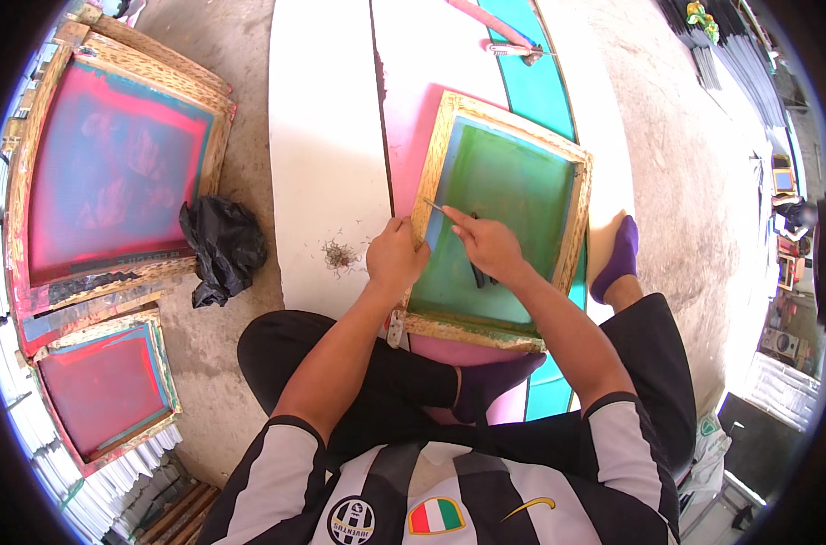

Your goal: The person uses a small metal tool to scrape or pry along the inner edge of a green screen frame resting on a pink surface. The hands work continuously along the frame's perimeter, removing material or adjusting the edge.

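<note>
A wooden screen-printing frame (569, 234) with green-stained mesh lies tilted on the board in front of me. My left hand (398, 256) is closed round its left rail. In my right hand (487, 245), fingers closed, is a slim metal-tipped tool (434, 205); its tip meets the same rail just above my left hand. Dark prongs show below the right palm, perhaps this tool's handles, but my hand hides most of it. A small heap of thin bits like staples (338, 257) lies left of the frame. By its lower left corner rests a pale, flat-ended object (396, 328), partly hidden.
At the left stand a large pink-blue screen frame (215, 145) and a smaller red one (169, 386), with a crumpled black plastic bag (224, 250) between. A pink-and-blue-handled tool (490, 22) and a cutter knife (507, 49) lie on the striped board (327, 118) beyond.
</note>
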`<state>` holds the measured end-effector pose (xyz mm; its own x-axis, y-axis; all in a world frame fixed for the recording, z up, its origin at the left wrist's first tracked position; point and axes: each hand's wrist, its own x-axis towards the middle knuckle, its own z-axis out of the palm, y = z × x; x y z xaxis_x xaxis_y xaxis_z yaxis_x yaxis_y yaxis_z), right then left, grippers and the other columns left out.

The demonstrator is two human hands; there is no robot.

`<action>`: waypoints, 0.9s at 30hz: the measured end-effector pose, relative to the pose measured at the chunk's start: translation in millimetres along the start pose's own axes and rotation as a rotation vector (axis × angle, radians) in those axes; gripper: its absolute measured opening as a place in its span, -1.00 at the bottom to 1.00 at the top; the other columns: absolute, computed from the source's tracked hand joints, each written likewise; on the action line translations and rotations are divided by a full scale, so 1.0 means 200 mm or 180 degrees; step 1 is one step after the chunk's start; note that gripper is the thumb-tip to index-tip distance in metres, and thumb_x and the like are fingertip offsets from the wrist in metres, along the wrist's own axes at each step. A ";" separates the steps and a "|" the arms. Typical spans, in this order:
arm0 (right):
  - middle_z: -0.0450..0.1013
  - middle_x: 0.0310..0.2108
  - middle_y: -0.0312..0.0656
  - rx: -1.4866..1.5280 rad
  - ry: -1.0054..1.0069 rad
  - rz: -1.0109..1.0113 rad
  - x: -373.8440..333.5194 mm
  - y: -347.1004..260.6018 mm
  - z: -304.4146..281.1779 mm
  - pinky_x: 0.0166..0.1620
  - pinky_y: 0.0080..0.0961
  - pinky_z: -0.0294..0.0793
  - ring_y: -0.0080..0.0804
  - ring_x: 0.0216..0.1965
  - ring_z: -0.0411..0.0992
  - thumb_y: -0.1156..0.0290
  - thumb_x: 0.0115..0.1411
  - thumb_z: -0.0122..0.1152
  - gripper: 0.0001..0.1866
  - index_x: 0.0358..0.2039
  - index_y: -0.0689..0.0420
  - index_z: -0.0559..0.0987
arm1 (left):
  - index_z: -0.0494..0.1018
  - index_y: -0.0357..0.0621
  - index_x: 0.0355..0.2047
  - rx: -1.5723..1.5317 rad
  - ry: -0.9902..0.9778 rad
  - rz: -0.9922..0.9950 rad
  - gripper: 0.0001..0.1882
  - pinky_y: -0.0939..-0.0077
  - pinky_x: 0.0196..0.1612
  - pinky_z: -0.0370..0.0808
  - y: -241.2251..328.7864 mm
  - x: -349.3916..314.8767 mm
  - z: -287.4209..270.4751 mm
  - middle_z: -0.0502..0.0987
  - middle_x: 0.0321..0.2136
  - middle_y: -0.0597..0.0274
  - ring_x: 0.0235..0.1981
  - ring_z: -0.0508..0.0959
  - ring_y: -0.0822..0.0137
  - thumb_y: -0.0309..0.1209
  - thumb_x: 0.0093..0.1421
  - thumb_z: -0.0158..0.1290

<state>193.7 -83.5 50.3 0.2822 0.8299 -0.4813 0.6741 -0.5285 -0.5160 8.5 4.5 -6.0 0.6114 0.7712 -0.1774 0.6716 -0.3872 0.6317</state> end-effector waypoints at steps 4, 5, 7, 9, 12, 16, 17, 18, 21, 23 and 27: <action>0.68 -0.22 0.00 0.0306 0.0478 -0.0252 0.01 0.13 0.09 -0.13 -0.27 0.59 -0.28 -0.22 0.66 0.21 0.52 0.10 -0.55 0.36 -0.05 0.54 | 0.55 -0.27 -0.07 -0.0007 0.0000 0.0035 -0.56 -0.03 -0.17 0.63 0.04 0.00 0.01 0.59 -0.19 -0.06 -0.22 0.67 -0.18 -0.29 0.09 0.31; 0.67 -0.28 -0.05 0.0645 0.0412 -0.0398 0.04 0.19 0.11 -0.19 -0.24 0.58 -0.28 -0.28 0.65 0.21 0.52 0.10 -0.54 0.37 -0.04 0.54 | 0.55 -0.27 -0.07 -0.0003 0.0025 0.0052 -0.56 -0.03 -0.17 0.63 0.05 0.00 0.02 0.59 -0.18 -0.06 -0.22 0.67 -0.18 -0.28 0.09 0.32; 0.66 -0.34 -0.12 0.1379 0.0099 -0.0337 0.11 0.24 0.11 -0.25 -0.21 0.57 -0.27 -0.34 0.64 0.20 0.51 0.11 -0.53 0.37 -0.03 0.53 | 0.55 -0.27 -0.07 0.0011 0.0094 0.0080 -0.55 -0.04 -0.16 0.63 0.04 0.00 0.02 0.60 -0.17 -0.06 -0.22 0.67 -0.19 -0.28 0.08 0.32; 0.69 -0.30 -0.14 0.2163 -0.0539 0.0522 0.11 0.16 0.01 -0.19 -0.20 0.58 -0.25 -0.29 0.66 0.21 0.51 0.12 -0.52 0.38 0.01 0.52 | 0.56 -0.26 -0.07 0.0004 0.0034 -0.0036 -0.55 -0.03 -0.16 0.63 0.03 0.00 0.00 0.60 -0.16 -0.05 -0.22 0.67 -0.18 -0.28 0.07 0.33; 0.68 -0.32 -0.17 0.2524 -0.0736 0.0876 0.09 0.11 0.01 -0.25 -0.31 0.56 -0.34 -0.35 0.61 0.19 0.52 0.11 -0.53 0.37 0.00 0.52 | 0.56 -0.24 -0.08 -0.0031 0.0067 -0.0004 -0.55 -0.04 -0.16 0.63 0.01 0.00 0.00 0.60 -0.16 -0.05 -0.23 0.68 -0.17 -0.28 0.06 0.33; 0.59 -0.42 -0.25 0.0467 0.0989 -0.0750 0.06 0.20 0.20 -0.36 -0.42 0.50 -0.48 -0.46 0.50 0.15 0.54 0.08 -0.53 0.38 -0.05 0.53 | 0.57 -0.22 -0.10 -0.0015 0.0114 0.0029 -0.57 -0.04 -0.17 0.64 0.04 0.01 0.00 0.61 -0.18 -0.04 -0.23 0.68 -0.16 -0.27 0.06 0.32; 0.62 -0.38 -0.23 0.0745 0.0853 -0.0684 0.07 0.22 0.21 -0.33 -0.40 0.52 -0.45 -0.44 0.52 0.14 0.54 0.08 -0.54 0.38 -0.07 0.53 | 0.57 -0.22 -0.11 -0.0005 0.0063 0.0013 -0.58 -0.05 -0.17 0.64 0.04 0.01 0.00 0.61 -0.18 -0.04 -0.23 0.68 -0.16 -0.27 0.06 0.32; 0.64 -0.34 -0.21 0.1021 0.0719 -0.0615 0.10 0.24 0.21 -0.30 -0.37 0.54 -0.41 -0.41 0.55 0.14 0.54 0.08 -0.54 0.37 -0.10 0.54 | 0.56 -0.22 -0.11 0.0005 0.0011 0.0001 -0.58 -0.05 -0.18 0.64 0.04 0.01 0.00 0.61 -0.18 -0.04 -0.23 0.68 -0.16 -0.26 0.07 0.31; 0.68 -0.08 -0.15 0.2154 -0.0506 0.0806 0.14 0.05 0.01 -0.05 -0.24 0.56 -0.21 -0.19 0.63 0.14 0.52 0.10 -0.55 0.36 -0.14 0.54 | 0.56 -0.22 -0.12 0.0077 -0.0033 -0.0053 -0.59 -0.06 -0.18 0.64 0.01 0.01 -0.02 0.61 -0.16 -0.04 -0.22 0.68 -0.17 -0.24 0.08 0.31; 0.69 -0.01 -0.10 0.2111 -0.0740 0.1047 0.11 0.02 -0.07 0.03 -0.16 0.57 -0.10 -0.12 0.66 0.14 0.51 0.10 -0.55 0.36 -0.20 0.53 | 0.56 -0.22 -0.12 0.0056 -0.0075 -0.0067 -0.58 -0.06 -0.17 0.64 0.03 0.01 -0.02 0.61 -0.15 -0.03 -0.21 0.68 -0.17 -0.23 0.09 0.31; 0.68 -0.15 0.00 0.0504 0.0129 -0.0001 0.00 0.04 -0.02 -0.07 -0.03 0.60 0.05 -0.22 0.66 0.11 0.52 0.04 -0.57 0.35 -0.32 0.54 | 0.52 -0.27 0.03 0.0094 -0.0154 -0.0127 -0.44 0.00 -0.15 0.66 0.03 0.01 -0.01 0.60 -0.06 -0.02 -0.18 0.69 -0.13 -0.18 0.12 0.35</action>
<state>202.5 -87.8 48.9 0.3115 0.8349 -0.4537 0.5591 -0.5471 -0.6229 13.1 5.1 -1.0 0.6029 0.7612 -0.2389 0.7076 -0.3719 0.6009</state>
